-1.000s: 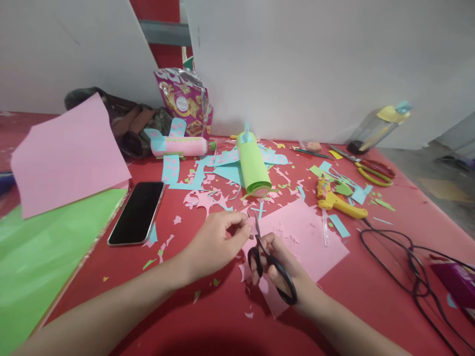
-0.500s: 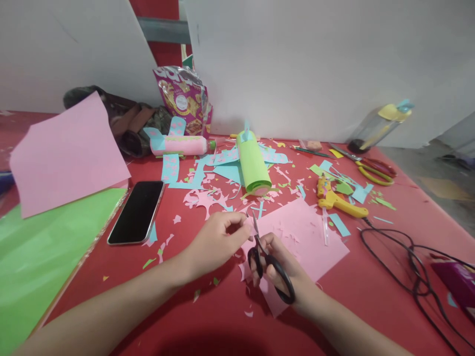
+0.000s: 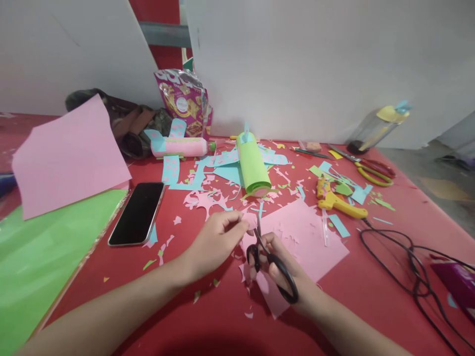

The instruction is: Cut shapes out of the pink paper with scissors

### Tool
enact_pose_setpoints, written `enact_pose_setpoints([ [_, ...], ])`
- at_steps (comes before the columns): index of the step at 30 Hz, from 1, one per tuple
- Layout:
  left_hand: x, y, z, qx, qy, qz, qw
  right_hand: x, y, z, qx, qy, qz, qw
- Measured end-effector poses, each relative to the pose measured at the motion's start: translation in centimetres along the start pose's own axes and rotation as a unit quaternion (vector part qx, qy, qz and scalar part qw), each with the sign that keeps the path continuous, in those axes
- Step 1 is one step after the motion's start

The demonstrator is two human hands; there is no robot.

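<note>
My left hand (image 3: 219, 237) pinches a small piece of pink paper (image 3: 250, 220) between thumb and fingers. In my right hand (image 3: 280, 264) are black-handled scissors (image 3: 282, 277), fingers through the loops. The parted blades point up and away, right beside the held paper piece. Beneath my right hand lies a larger pink paper sheet (image 3: 308, 242) with small clippings on it. Beyond my hands a green paper roll (image 3: 254, 163) with blue wings rests on the table, and a pink-wrapped bottle (image 3: 183, 146) with blue dotted fins lies to its left.
Paper scraps litter the red table (image 3: 178, 316). At left are a phone (image 3: 137, 213), a pink sheet (image 3: 70, 158) and green sheets (image 3: 55, 267). On the right lie a yellow glue gun (image 3: 334, 201), its black cord (image 3: 413, 262), larger scissors (image 3: 374, 170) and a bottle (image 3: 376, 128).
The scissor blades have opened wider and tilted slightly to the right. The pink piece in my left hand has turned a little; both hands stay in nearly the same place.
</note>
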State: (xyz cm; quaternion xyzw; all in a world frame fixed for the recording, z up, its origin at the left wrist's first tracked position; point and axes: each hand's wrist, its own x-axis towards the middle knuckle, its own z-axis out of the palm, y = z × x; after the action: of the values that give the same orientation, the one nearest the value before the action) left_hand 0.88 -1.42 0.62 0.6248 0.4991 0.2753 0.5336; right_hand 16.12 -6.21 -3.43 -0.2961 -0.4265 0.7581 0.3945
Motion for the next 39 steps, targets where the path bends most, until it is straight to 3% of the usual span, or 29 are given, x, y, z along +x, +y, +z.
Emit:
enact_pose_setpoints([
  [3,0.0,-0.1,0.0,-0.007,0.014,-0.007,1.0,0.1,0.3,0.0,0.014,0.024,-0.007,1.0],
  [6,0.0,-0.2,0.2,-0.004,0.005,-0.007,1.0,0.4,0.4,0.0,0.016,0.099,-0.037,0.994],
  [10,-0.1,-0.1,0.5,0.052,-0.045,0.015,0.998,0.8,-0.3,0.1,0.011,0.233,-0.091,0.968],
  [12,-0.1,0.0,0.6,0.106,-0.076,0.039,0.991,0.8,-0.7,0.1,0.012,0.261,-0.101,0.96],
  [16,-0.2,-0.1,0.9,0.166,-0.128,0.072,0.975,0.8,-1.0,0.1,0.02,0.254,-0.09,0.963],
  [21,-0.3,-0.2,1.1,0.155,-0.143,0.07,0.975,0.7,-0.7,-0.1,-0.018,0.24,-0.082,0.967],
  [32,-0.3,-0.6,1.5,0.14,-0.084,0.072,0.984,0.7,-0.7,-0.1,-0.023,0.257,-0.087,0.962],
  [39,-0.7,-0.8,2.2,0.115,-0.051,0.039,0.991,0.6,-0.6,0.1,-0.021,0.284,-0.092,0.954],
])
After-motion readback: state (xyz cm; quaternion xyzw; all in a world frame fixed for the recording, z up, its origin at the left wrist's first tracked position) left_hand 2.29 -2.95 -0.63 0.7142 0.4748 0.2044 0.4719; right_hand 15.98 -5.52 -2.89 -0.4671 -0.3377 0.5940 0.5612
